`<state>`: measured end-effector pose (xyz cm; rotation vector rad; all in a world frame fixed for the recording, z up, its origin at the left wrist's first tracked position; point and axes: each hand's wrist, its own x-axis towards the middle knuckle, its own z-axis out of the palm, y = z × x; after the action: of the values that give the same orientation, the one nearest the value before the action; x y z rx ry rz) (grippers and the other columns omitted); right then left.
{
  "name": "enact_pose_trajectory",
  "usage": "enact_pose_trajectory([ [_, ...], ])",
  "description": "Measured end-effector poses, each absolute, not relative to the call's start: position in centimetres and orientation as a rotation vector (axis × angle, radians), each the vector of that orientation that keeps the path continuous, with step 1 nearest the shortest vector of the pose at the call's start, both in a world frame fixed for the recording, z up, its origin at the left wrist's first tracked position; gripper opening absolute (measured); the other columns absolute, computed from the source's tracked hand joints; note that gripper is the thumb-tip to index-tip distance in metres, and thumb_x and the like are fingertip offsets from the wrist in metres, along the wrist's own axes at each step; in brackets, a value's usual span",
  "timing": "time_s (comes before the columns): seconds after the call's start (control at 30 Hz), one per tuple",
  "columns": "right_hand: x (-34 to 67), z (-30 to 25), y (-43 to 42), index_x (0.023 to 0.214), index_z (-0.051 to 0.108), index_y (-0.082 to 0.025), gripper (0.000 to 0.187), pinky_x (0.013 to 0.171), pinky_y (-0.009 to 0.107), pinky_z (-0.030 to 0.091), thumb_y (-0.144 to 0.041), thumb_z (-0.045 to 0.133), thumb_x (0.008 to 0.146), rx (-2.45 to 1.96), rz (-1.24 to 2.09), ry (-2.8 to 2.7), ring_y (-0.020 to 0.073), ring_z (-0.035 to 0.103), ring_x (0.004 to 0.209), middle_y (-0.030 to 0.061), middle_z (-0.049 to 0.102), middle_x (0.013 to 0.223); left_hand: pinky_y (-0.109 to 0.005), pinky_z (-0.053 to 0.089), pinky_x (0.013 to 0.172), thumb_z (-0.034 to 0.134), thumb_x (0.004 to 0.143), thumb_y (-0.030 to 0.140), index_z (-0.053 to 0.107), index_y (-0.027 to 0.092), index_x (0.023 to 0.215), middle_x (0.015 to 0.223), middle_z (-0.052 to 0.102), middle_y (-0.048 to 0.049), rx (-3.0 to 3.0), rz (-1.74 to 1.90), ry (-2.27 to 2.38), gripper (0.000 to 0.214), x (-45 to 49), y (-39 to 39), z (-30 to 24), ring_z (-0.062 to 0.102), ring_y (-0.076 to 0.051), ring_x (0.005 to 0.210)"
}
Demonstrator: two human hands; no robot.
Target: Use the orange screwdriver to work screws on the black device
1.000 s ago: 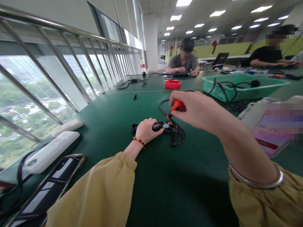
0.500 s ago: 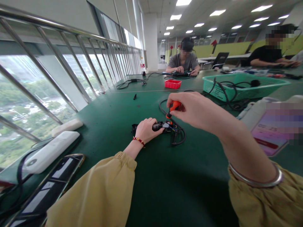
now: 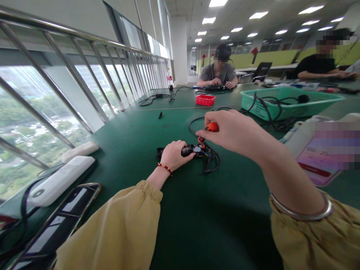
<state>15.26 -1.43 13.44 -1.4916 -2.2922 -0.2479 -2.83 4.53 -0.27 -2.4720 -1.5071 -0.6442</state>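
A small black device [image 3: 194, 151] with coloured wires and a looped black cable [image 3: 212, 161] lies on the green table [image 3: 180, 210]. My left hand [image 3: 174, 154] is closed over the device's left end and presses it down. My right hand [image 3: 229, 131] is closed round the orange handle of a screwdriver [image 3: 210, 127]. The tool stands nearly upright, its tip on the device's open middle.
A white power bank [image 3: 60, 180] and a phone [image 3: 60, 221] lie at the near left by the window rail. A teal basket [image 3: 284, 101] of cables and a red tray [image 3: 205, 99] stand farther back. A phone screen [image 3: 323, 155] is at right. Two people sit at the far end.
My right hand has turned the screwdriver handle slightly in place, its fingers shifting round it. The left hand and the device have stayed where they were.
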Motion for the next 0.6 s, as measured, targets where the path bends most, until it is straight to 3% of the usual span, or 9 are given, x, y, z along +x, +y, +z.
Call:
enact_pose_trajectory([
  [0.1, 15.2, 13.3, -1.2, 0.066, 0.055, -0.02, 0.028, 0.05, 0.025, 0.027, -0.046, 0.05, 0.075, -1.536, -0.262, -2.242, 0.0171, 0.05, 0.063, 0.0032, 0.059, 0.064, -0.03, 0.04, 0.069, 0.051, 0.076, 0.053, 0.052, 0.02, 0.081, 0.079, 0.056, -0.0024, -2.473, -0.636, -1.506, 0.033, -2.7, 4.5, -0.2, 0.052, -0.018, 0.075],
  [0.2, 15.1, 13.1, -0.8, 0.086, 0.056, -0.021, 0.016, 0.055, 0.026, 0.032, -0.029, 0.051, 0.074, -1.46, -0.23, -2.246, 0.0182, 0.053, 0.069, 0.0028, 0.062, 0.073, -0.03, 0.04, 0.067, 0.05, 0.076, 0.053, 0.052, 0.02, 0.08, 0.079, 0.056, -0.0025, -2.462, -0.608, -1.512, 0.033, -2.7, 4.4, -0.1, 0.052, -0.018, 0.075],
  [0.27, 15.1, 13.0, -0.7, 0.096, 0.053, -0.02, 0.026, 0.057, 0.026, 0.034, -0.023, 0.051, 0.071, -1.424, -0.209, -2.245, 0.0182, 0.054, 0.07, 0.0024, 0.062, 0.076, -0.031, 0.04, 0.066, 0.049, 0.077, 0.054, 0.052, 0.02, 0.08, 0.079, 0.056, -0.0027, -2.455, -0.59, -1.513, 0.034, -2.7, 4.4, -0.1, 0.052, -0.019, 0.074],
  [0.37, 15.4, 13.2, -0.5, 0.079, 0.058, -0.019, 0.018, 0.054, 0.026, 0.034, -0.034, 0.051, 0.072, -1.513, -0.167, -2.228, 0.0181, 0.054, 0.066, 0.0043, 0.062, 0.072, -0.031, 0.04, 0.067, 0.048, 0.077, 0.054, 0.052, 0.02, 0.081, 0.08, 0.056, -0.0032, -2.451, -0.579, -1.509, 0.035, -2.8, 4.4, -0.1, 0.052, -0.019, 0.075],
  [0.43, 15.7, 13.5, -0.4, 0.065, 0.058, -0.018, 0.028, 0.051, 0.025, 0.033, -0.043, 0.049, 0.074, -1.602, -0.11, -2.243, 0.0177, 0.054, 0.064, 0.0064, 0.062, 0.069, -0.031, 0.04, 0.068, 0.049, 0.077, 0.054, 0.052, 0.019, 0.082, 0.081, 0.057, -0.0035, -2.449, -0.573, -1.51, 0.035, -2.8, 4.4, -0.1, 0.052, -0.019, 0.076],
  [0.6, 17.4, 14.0, 0.0, 0.081, 0.066, -0.023, 0.018, 0.054, 0.024, 0.037, -0.026, 0.052, 0.069, -1.43, 0.04, -2.455, 0.0149, 0.055, 0.065, 0.0023, 0.065, 0.078, -0.031, 0.04, 0.068, 0.05, 0.076, 0.054, 0.052, 0.02, 0.082, 0.081, 0.057, -0.0035, -2.469, -0.592, -1.517, 0.035, -2.8, 4.5, -0.1, 0.052, -0.019, 0.077],
])
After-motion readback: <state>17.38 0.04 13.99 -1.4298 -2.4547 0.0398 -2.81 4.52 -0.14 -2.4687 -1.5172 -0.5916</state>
